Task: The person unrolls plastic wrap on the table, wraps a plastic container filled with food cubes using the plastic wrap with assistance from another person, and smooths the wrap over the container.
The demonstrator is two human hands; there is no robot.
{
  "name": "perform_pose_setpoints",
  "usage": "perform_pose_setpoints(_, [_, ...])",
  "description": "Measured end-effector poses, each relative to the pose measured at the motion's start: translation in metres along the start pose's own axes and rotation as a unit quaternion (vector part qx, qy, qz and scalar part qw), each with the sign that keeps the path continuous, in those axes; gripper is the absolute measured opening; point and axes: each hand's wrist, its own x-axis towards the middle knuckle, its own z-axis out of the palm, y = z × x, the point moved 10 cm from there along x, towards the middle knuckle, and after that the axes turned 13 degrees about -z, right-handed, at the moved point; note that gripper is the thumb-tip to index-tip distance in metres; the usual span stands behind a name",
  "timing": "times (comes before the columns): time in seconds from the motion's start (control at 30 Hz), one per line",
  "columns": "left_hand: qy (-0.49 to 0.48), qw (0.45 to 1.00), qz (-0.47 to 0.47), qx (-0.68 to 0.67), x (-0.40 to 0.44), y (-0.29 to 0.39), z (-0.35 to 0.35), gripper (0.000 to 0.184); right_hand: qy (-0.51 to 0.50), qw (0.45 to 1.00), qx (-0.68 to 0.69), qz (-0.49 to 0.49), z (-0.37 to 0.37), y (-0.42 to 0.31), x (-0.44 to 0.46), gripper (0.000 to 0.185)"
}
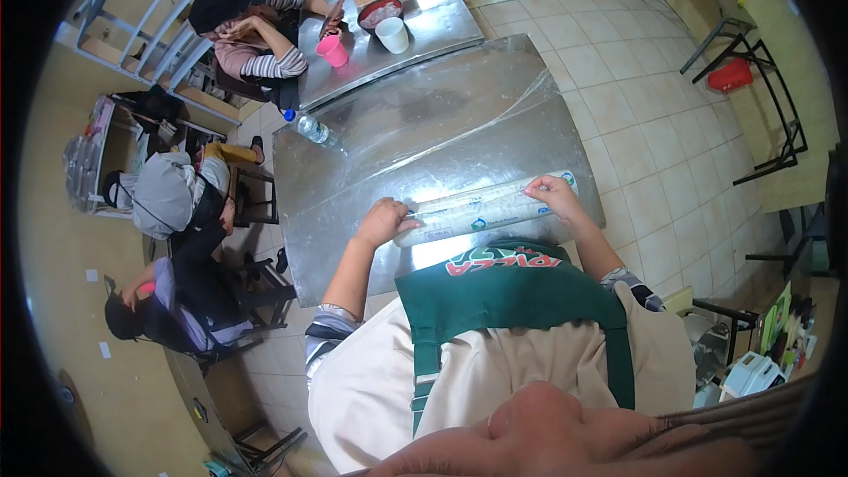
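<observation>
Near metal table (pixel 415 128) takes up the middle of the scene, far metal table (pixel 446 13) just past it. Green apron (pixel 521 300) on the wearer: red-and-white lettering, one word reads "PIZZA", the rest is lost in the folds. Left forearm (pixel 346 281) runs forward and slightly right, right forearm (pixel 596 247) forward and left; both elbows bent, striped sleeves pushed up. Plastic roll (pixel 481 212) lies lengthwise left to right along the near side of the near table, right in front of the apron. Blue round logos on it, plus small blue print too fine to read; can't make out a brand. Left hand (pixel 384 221) is at the roll's left end, back of hand up, fingers curled down and thumb on the near side, grip narrow on the plastic. Right hand (pixel 552 194) is at the right end, palm turned inward, thumb and index pinching the roll's far edge, other fingers bent. Clear bottle (pixel 314 130) with a blue cap lies at the far left of the same table, well apart from both hands; no label text readable. White cup (pixel 392 35) and pink cup (pixel 333 51) are on the far table.
</observation>
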Motion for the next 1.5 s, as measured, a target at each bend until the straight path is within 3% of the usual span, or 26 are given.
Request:
perform_pose_setpoints(0.07, [-0.082,0.995,-0.062,-0.009,-0.005,-0.014,0.017,0.035,-0.003,1.000,-0.004,-0.010,0.000,0.002,0.001,0.007])
perform_pose_setpoints(0.3, [-0.003,0.992,-0.125,-0.023,-0.023,-0.021,0.013,0.034,-0.029,1.000,0.008,-0.005,0.008,0.008,0.002,0.008])
perform_pose_setpoints(0.37, [0.003,0.989,-0.148,0.005,-0.038,-0.060,0.009,0.036,-0.041,0.999,-0.009,-0.010,0.010,0.006,0.003,0.009])
perform_pose_setpoints(0.43, [0.011,0.960,-0.264,0.092,-0.059,-0.104,-0.011,0.035,-0.017,0.999,0.028,0.011,0.005,0.003,0.001,0.009])
perform_pose_setpoints(0.57, [0.078,0.960,-0.251,0.096,-0.077,-0.096,-0.048,0.034,-0.061,0.998,0.010,0.005,0.002,0.006,0.005,0.010])
perform_pose_setpoints(0.63, [0.072,0.974,-0.214,0.017,-0.067,-0.071,-0.040,0.030,-0.093,0.995,0.012,0.020,0.008,0.013,0.005,0.011])
perform_pose_setpoints(0.8, [0.060,0.984,-0.141,-0.089,-0.039,-0.011,0.000,0.041,-0.112,0.993,0.014,0.034,0.012,0.009,0.001,0.012])
perform_pose_setpoints(0.9, [0.015,0.983,-0.140,-0.120,-0.032,0.001,0.022,0.040,-0.119,0.992,0.000,0.043,0.012,0.003,-0.004,0.010])
perform_pose_setpoints(1.07, [0.056,0.977,-0.150,-0.142,-0.033,0.011,0.019,0.020,-0.134,0.991,-0.015,0.017,0.012,0.002,-0.010,0.008])
perform_pose_setpoints(1.27, [0.061,0.979,-0.153,-0.123,-0.039,0.014,0.029,0.019,-0.176,0.980,-0.086,-0.039,0.010,-0.012,-0.011,0.011])
perform_pose_setpoints(1.5, [0.087,0.969,-0.198,-0.120,-0.041,0.016,0.036,0.017,-0.130,0.981,-0.145,0.014,-0.031,0.000,0.022,0.014])
